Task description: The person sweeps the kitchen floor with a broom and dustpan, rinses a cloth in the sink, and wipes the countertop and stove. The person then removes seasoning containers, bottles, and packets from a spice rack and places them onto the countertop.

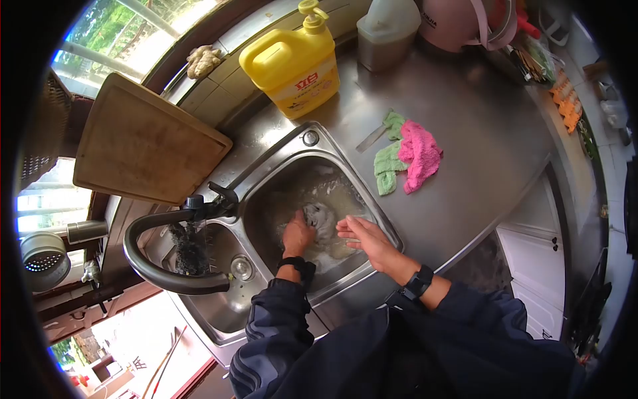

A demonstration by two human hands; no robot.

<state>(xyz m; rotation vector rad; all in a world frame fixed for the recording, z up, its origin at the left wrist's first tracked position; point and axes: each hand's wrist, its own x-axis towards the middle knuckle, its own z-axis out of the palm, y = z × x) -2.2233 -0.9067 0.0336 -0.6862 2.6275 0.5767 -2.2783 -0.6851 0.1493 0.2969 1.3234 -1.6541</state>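
A pale grey-white, bunched thing that looks like a wet cloth (321,223) lies in cloudy water in the larger basin of the steel sink (392,229). My left hand (299,234) is at its left side, fingers curled against it and the tips partly hidden. To the right, over the basin, my right hand (365,241) holds nothing; its fingers are stretched out and apart from the pale thing. Suds float on the water around both hands.
A dark faucet (143,249) curves over the smaller basin, where a dark bristly scrubber (191,249) lies. Pink (420,154) and green cloths (389,163) rest on the counter. Behind stand a yellow pump jug (292,70), a whitish jug (387,33) and a cutting board (146,139).
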